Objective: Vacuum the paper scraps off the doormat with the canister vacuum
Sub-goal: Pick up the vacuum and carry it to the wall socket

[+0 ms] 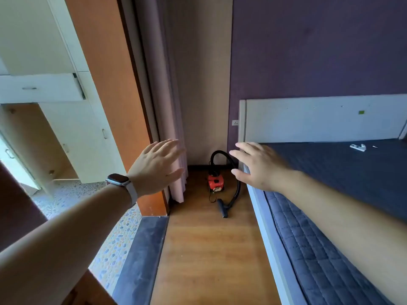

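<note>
A small red canister vacuum (215,182) stands on the wooden floor in the far corner. Its black hose (236,190) loops up over it and down to a black nozzle (222,207) lying on the floor. My left hand (157,166), with a watch on its wrist, is stretched out in the air with straight fingers, left of the vacuum. Beside the bed's corner my right hand (257,167) is also held out, fingers straight, holding nothing. Both hands are well short of the vacuum. No doormat or paper scraps are in view.
A bed (330,216) with a dark quilted cover runs along the right, its white headboard (319,119) against the purple wall. A curtain (174,128) hangs left of the vacuum. An orange door frame (123,106) and grey threshold (143,249) lead left to a pebble-tiled floor. A wall socket (235,122) sits beside the headboard.
</note>
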### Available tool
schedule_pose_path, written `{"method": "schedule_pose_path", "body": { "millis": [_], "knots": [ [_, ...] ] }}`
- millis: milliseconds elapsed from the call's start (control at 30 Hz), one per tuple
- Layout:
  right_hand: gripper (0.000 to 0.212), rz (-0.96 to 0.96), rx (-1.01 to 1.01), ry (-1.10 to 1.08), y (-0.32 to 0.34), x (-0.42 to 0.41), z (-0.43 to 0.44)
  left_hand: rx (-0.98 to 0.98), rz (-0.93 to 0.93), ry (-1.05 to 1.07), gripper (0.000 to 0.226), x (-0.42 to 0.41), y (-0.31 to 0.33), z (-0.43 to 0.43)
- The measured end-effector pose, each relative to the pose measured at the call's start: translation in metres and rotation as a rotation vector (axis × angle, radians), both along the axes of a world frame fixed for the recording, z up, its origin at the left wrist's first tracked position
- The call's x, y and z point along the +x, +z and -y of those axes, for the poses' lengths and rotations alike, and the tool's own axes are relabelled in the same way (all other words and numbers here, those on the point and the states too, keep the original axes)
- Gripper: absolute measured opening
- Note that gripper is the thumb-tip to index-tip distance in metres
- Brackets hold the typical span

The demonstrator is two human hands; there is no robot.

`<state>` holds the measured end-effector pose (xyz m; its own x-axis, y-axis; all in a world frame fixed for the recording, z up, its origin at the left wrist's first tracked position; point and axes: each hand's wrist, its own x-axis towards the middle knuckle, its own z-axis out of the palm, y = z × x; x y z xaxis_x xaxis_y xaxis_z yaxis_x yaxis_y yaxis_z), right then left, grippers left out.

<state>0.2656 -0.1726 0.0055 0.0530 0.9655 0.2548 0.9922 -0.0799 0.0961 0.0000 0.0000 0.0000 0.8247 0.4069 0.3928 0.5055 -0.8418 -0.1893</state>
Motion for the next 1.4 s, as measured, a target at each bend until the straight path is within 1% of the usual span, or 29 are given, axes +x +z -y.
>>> {"method": "schedule_pose_path", "body": {
  "millis": [100, 200, 233, 367, 500, 700, 833, 1100, 1233, 1400],
  "knots": [
    [0.077, -0.004, -0.025, -0.006, -0.009, 0.006, -0.025, -0.021, 0.009, 0.010, 0.060, 0.007, -0.013, -0.027],
    [0.067, 0.013, -0.006, -0.014, -0.024, 0.013, -0.062, -0.066, 0.023, -0.011, 0.059, 0.017, -0.030, -0.064],
    [0.066, 0.017, -0.012, -0.019, -0.029, 0.015, -0.077, -0.079, 0.029, -0.020, 0.059, 0.020, -0.034, -0.080],
    [0.081, 0.008, -0.089, -0.060, -0.042, 0.015, -0.138, -0.127, 0.039, -0.031, 0.061, 0.025, -0.050, -0.147],
    [0.077, -0.042, -0.098, -0.108, -0.055, 0.017, -0.195, -0.153, 0.022, -0.036, 0.058, 0.025, -0.066, -0.220],
    [0.080, -0.075, -0.134, -0.168, -0.071, 0.029, -0.260, -0.251, -0.013, -0.034, 0.070, 0.050, -0.091, -0.297],
    [0.081, -0.105, -0.129, -0.200, -0.077, 0.051, -0.290, -0.302, -0.026, -0.048, 0.062, 0.083, -0.105, -0.327],
    [0.076, -0.176, -0.144, -0.215, -0.115, 0.136, -0.347, -0.386, -0.069, -0.032, 0.062, 0.176, -0.127, -0.381],
    [0.059, -0.199, -0.155, -0.191, -0.136, 0.202, -0.390, -0.409, -0.068, 0.022, 0.062, 0.239, -0.137, -0.413],
    [0.058, -0.248, -0.177, -0.155, -0.144, 0.286, -0.433, -0.439, -0.125, 0.091, 0.061, 0.321, -0.141, -0.443]
  ]
}}
